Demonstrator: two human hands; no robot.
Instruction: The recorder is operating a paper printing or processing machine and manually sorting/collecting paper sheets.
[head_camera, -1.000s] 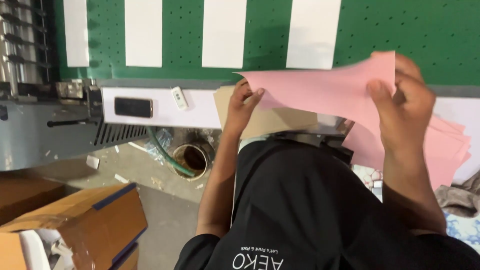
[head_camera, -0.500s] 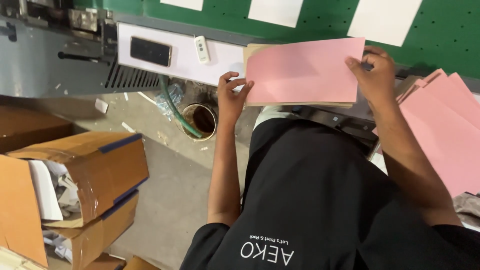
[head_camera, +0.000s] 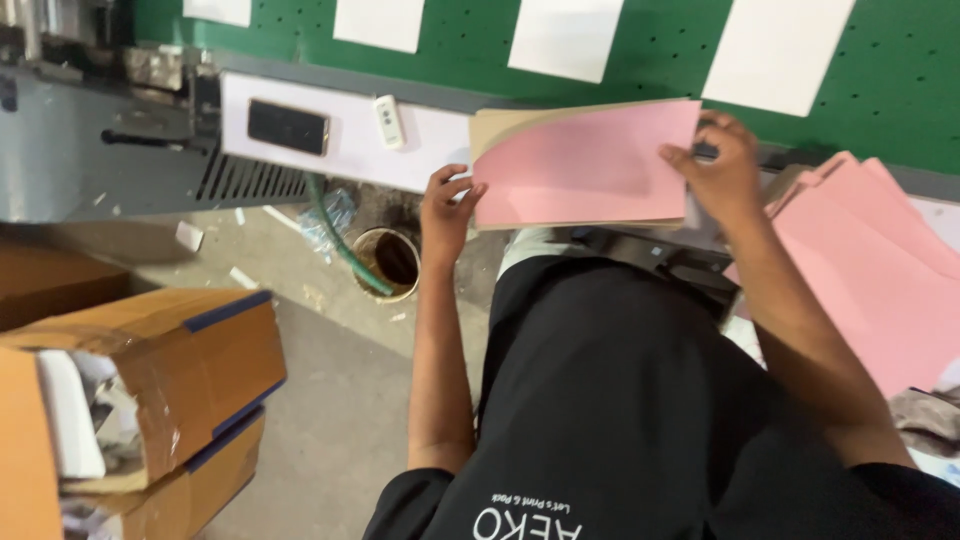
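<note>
A pink sheet (head_camera: 585, 165) lies on top of a thin stack of tan boards (head_camera: 500, 122), held level in front of me. My left hand (head_camera: 447, 208) grips the stack's left edge, fingers curled over the pink sheet. My right hand (head_camera: 718, 168) presses on the sheet's right edge, thumb on top. A loose pile of more pink sheets (head_camera: 870, 260) lies fanned out to the right, beside my right forearm.
A green perforated board (head_camera: 660, 70) with white paper strips runs along the top. A grey machine (head_camera: 100, 150) with a white panel (head_camera: 350, 140) sits at the left. Cardboard boxes (head_camera: 140, 400) stand on the concrete floor, near a green hose (head_camera: 340, 240) and small bucket (head_camera: 390, 262).
The pink sheet, earlier lifted and curling in my right hand, now lies flat on the tan stack. My view has tilted down and left, showing more floor and boxes.
</note>
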